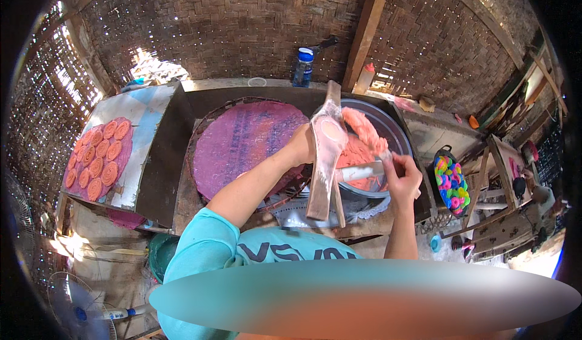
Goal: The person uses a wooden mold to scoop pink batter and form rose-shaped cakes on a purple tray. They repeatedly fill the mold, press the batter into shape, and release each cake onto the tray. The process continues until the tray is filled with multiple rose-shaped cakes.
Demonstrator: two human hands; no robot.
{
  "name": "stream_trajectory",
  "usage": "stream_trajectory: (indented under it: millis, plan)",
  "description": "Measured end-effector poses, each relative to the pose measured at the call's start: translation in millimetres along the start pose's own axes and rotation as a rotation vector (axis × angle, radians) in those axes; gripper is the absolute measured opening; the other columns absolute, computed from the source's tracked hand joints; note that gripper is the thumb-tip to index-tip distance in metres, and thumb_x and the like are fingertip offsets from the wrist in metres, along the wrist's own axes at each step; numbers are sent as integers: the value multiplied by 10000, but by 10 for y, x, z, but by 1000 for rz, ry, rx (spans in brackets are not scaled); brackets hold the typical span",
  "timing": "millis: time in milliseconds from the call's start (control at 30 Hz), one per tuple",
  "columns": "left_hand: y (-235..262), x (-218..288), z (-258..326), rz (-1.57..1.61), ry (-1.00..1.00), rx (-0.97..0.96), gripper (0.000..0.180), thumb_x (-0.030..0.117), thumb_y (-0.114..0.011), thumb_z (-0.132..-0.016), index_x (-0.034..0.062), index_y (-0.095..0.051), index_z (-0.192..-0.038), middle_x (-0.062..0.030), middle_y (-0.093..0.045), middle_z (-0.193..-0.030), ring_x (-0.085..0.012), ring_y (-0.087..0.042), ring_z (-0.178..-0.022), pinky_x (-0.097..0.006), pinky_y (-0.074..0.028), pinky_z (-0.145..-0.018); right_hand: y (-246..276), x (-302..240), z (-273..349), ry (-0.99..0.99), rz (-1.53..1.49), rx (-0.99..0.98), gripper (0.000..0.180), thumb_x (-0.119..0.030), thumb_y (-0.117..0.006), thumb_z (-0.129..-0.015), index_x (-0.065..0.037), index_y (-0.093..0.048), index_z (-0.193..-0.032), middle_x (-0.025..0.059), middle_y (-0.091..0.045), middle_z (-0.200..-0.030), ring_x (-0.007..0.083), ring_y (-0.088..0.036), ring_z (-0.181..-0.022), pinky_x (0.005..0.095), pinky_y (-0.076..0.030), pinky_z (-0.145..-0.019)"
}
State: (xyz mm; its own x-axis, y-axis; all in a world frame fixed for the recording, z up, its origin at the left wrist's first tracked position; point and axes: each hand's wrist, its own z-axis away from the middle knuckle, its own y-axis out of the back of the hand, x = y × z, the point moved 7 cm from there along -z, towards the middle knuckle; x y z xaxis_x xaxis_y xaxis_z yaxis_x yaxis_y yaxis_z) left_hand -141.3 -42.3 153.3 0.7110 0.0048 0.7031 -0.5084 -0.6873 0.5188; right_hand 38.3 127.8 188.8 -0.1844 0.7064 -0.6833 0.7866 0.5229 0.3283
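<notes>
My left hand (302, 145) is closed on a worn wooden hand press (328, 137), its fingers mostly hidden behind the wood. The press stands tilted, with two arms spread at the lower end and a pale, round hollow in its middle. A white cylinder (361, 171) sticks out from it to the right. My right hand (405, 177) is closed at the fingertips on a lump of pink dough (365, 129), just above the cylinder's end. Below lies a round metal basin (401, 135) holding more pink dough (356, 157). Left of the press is a round tray covered by a purple sheet (245, 140).
Coiled orange-pink rounds (96, 161) lie on a purple sheet on the box at left. A blue-capped bottle (303, 67) stands at the back ledge. On the right sits a basket of colourful items (451, 184). A fan (76, 309) is at lower left, a green bucket (160, 256) nearby.
</notes>
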Motion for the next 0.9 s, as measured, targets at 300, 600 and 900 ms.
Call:
stream_trajectory:
  millis: [300, 600, 900]
  plan:
    - [465, -179, 267, 563, 95, 125, 495, 53, -765, -656, 47, -545, -1099, -54, -610, -921, -155, -616, -824, -314, -531, -700, 101, 141, 182, -248, -314, -139, 108, -72, -709, -746, -7, -628, -773, -25, -582, -673, 26, -513, -616, 180, -389, -544]
    - [1444, 489, 648, 1027, -322, 202, 388, -68, -777, -549, -2, -592, -884, -108, -554, -912, -298, -634, -802, -479, -549, -771, -859, -8, 327, -89, -189, -428, 658, -539, -535, -823, 7, -538, -1189, 199, -557, -1189, 310, -523, -1115, 411, -372, -979]
    - [1939, 575, 1160, 499, -134, 245, 648, 153, -760, -682, 70, -480, -1260, -126, -503, -1270, -211, -466, -1192, -338, -444, -941, -1673, -1616, 680, -575, -1787, -1076, 673, -355, -669, -768, -57, -373, -1293, 353, -439, -1137, 263, -554, -610, 234, -397, -324]
